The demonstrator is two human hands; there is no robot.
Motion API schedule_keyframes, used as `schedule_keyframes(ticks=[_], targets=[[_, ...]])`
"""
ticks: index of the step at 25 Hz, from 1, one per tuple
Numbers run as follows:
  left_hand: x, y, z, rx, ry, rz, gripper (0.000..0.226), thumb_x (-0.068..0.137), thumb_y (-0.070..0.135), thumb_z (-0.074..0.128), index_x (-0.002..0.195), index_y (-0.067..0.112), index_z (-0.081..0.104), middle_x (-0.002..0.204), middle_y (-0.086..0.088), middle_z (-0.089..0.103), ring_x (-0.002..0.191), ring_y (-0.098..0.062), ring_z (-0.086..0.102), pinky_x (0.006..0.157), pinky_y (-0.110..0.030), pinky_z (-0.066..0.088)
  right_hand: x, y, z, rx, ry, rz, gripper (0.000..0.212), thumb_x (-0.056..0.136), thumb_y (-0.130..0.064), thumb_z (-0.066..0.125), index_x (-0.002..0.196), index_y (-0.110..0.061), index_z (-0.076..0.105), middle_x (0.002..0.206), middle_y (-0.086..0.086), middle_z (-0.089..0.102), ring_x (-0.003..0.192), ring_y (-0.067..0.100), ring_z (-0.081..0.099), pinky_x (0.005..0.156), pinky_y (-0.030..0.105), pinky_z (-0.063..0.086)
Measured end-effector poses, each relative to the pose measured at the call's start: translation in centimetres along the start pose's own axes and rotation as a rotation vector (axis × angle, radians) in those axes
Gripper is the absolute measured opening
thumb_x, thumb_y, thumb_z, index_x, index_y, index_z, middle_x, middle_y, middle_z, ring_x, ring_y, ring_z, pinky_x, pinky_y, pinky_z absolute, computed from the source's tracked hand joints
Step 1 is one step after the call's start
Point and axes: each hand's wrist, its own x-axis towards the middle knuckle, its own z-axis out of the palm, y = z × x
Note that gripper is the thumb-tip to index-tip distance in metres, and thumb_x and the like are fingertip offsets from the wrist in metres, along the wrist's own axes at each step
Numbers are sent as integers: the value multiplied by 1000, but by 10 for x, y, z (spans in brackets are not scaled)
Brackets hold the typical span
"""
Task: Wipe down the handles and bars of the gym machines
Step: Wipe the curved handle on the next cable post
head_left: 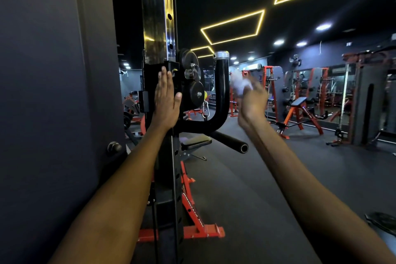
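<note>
Against the black carriage on the upright post of a cable machine, the left hand lies flat, fingers straight and together, pointing up. Just right of it sit the pulleys, and beyond them rises the black curved handle with its silver end cap. The right hand, blurred, grips a crumpled white cloth just beside the handle's upright part; whether cloth and handle touch I cannot tell. A second black bar juts out below, apart from both hands.
</note>
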Motion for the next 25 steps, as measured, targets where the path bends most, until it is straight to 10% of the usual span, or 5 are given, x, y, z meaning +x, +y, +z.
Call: schedule_keyframes(ticks=[4, 9, 15, 19, 25], targets=[[0, -1, 1, -6, 5, -2, 69, 97, 47, 13, 152, 10, -6, 161, -8, -14, 143, -10, -20, 118, -38, -7, 8, -19, 26, -520, -280, -586, 55, 91, 16, 30, 141, -8, 39, 142, 10, 43, 121, -9, 40, 98, 4, 35], [-1, 2, 0, -9, 9, 0, 72, 95, 51, 11, 153, 10, -5, 161, -7, -14, 142, -10, -19, 117, -37, -7, -23, 74, -43, -829, -421, -912, 59, 82, 14, 36, 139, -3, 40, 151, 14, 24, 141, 31, 22, 112, 11, 15], [-3, 2, 2, -3, 36, -10, 65, 101, 45, 17, 153, 12, -3, 161, -6, -12, 144, -10, -17, 118, -38, -4, 23, 3, 11, -886, -300, -966, 66, 84, 11, 29, 146, -12, 30, 153, 6, 23, 142, 21, 20, 114, 26, 22], [-4, 3, 2, 8, 31, -19, 61, 104, 34, 26, 153, 11, -3, 161, -6, -11, 144, -11, -17, 119, -37, -5, -10, 80, -37, -936, -380, -987, 85, 66, 31, 33, 145, -2, 30, 154, 10, 16, 143, 31, 13, 109, 5, 8], [-12, 3, 5, 19, 33, -28, 60, 105, 31, 26, 153, 12, -5, 161, -5, -12, 145, -11, -17, 119, -35, -7, 1, 50, -40, -521, -129, -715, 62, 83, 23, 39, 135, -10, 46, 127, -8, 48, 112, -2, 51, 99, 21, 44]])
